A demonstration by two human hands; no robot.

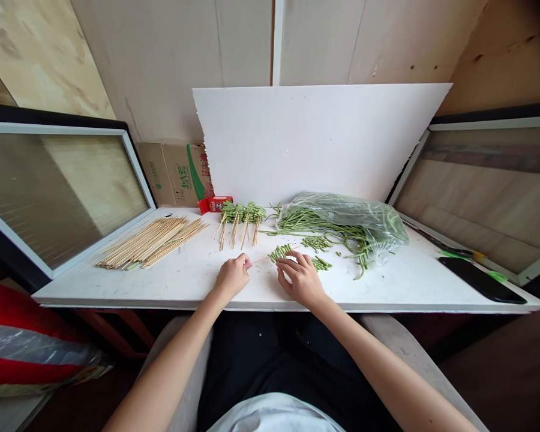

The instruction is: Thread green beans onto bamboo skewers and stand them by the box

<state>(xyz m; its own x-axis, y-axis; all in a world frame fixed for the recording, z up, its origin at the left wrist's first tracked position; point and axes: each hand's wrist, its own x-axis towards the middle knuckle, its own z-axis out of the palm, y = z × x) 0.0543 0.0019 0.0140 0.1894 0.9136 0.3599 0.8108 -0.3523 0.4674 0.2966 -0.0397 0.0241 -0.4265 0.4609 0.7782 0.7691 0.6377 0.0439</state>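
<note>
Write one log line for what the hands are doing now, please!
left hand: pinching thin stick | right hand: at green bean pieces along it | behind: bagged long beans, loaded skewers | left: bare sticks

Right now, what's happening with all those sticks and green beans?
Someone's left hand holds one end of a wooden skewer with cut green bean pieces threaded on it; their right hand is at those pieces. Filled skewers lie by a red box, bare skewers are piled on the left, and long green beans spill from a clear plastic bag on the right.
</note>
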